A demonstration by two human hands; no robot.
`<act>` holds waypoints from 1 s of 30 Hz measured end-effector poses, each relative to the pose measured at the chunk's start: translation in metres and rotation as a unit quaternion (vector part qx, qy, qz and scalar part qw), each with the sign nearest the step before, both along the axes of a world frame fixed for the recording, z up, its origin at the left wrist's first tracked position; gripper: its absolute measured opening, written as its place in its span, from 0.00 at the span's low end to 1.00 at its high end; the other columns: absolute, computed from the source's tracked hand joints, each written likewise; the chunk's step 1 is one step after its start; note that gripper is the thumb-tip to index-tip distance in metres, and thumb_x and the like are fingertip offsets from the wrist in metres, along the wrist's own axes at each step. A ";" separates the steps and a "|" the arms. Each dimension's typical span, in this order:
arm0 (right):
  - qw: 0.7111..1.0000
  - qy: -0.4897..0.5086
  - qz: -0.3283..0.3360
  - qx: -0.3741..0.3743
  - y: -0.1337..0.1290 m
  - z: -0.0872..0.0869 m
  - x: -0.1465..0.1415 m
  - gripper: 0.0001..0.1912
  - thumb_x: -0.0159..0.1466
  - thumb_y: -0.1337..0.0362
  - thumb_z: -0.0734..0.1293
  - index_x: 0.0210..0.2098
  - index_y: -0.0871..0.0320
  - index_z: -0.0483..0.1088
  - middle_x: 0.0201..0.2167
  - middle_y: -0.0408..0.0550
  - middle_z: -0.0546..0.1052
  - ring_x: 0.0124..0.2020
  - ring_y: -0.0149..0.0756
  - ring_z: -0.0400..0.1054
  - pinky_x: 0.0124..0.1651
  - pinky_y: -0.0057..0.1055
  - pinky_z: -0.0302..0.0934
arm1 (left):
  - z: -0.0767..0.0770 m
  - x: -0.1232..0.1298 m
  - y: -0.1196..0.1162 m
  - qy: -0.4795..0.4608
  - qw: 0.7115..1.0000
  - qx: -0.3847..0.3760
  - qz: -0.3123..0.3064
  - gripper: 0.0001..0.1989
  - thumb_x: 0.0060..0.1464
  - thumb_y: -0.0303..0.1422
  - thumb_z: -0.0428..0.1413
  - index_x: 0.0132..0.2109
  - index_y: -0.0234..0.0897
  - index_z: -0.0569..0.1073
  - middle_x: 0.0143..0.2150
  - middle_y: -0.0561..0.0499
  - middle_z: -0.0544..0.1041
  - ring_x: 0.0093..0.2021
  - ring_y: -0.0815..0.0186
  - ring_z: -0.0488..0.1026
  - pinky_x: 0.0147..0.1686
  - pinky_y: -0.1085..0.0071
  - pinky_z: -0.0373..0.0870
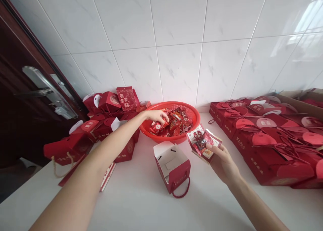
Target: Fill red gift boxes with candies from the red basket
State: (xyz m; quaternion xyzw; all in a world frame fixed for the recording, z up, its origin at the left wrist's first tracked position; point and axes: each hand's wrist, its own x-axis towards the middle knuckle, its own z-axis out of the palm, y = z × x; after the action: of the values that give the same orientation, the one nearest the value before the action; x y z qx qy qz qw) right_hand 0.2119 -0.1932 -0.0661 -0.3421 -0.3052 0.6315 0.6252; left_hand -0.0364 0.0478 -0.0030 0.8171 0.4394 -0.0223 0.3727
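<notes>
An orange-red plastic basket [195, 118] stands against the wall, holding red snack packets [176, 123]. My left hand [156, 116] reaches into it from the left, its fingers curled round a small red packet [155, 127]. On the right, my right hand [222, 160] grips several small packs, among them a red and dark packet [202, 145] under the thumb and a white and red patterned pack [195, 134]. Between my hands and nearer to me stands an open red box [180, 173] with a white inside and a red cord handle, which neither hand touches.
Closed red gift boxes [257, 157] stand in rows on the right of the white table [141, 204]. More red boxes [73, 146] are piled on the left, beside a dark door [25, 109] with a metal handle. A brown carton [290, 101] is at the far right.
</notes>
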 end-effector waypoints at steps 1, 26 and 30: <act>1.000 -0.001 -0.001 -0.003 0.000 0.000 0.000 0.20 0.51 0.57 0.79 0.42 0.54 0.79 0.46 0.51 0.82 0.46 0.52 0.77 0.60 0.56 0.63 | 0.002 -0.001 0.002 -0.029 1.000 0.002 0.011 0.18 0.37 0.28 0.60 0.40 0.37 0.81 0.27 0.56 0.77 0.25 0.71 0.70 0.25 0.77 0.62; 1.000 -0.010 0.002 0.020 -0.001 0.001 0.001 0.19 0.52 0.57 0.78 0.41 0.55 0.79 0.44 0.51 0.82 0.43 0.50 0.77 0.57 0.53 0.65 | -0.024 0.004 0.002 -0.092 0.979 0.035 0.178 0.07 0.49 0.34 0.64 0.31 0.35 0.75 0.20 0.56 0.69 0.18 0.72 0.63 0.20 0.74 0.59; 1.000 -0.001 0.001 0.031 0.001 -0.001 0.002 0.22 0.50 0.56 0.79 0.43 0.55 0.78 0.42 0.51 0.83 0.42 0.49 0.77 0.55 0.52 0.67 | -0.024 0.009 -0.007 -0.047 0.977 0.052 0.199 0.03 0.48 0.28 0.60 0.29 0.35 0.73 0.22 0.55 0.72 0.22 0.70 0.67 0.20 0.76 0.59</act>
State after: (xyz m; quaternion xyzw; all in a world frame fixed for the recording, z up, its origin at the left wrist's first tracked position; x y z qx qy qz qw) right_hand 0.2135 -0.1925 -0.0667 -0.3226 -0.3256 0.6221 0.6348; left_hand -0.0271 0.0405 -0.0267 0.7318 0.5758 0.1135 0.3464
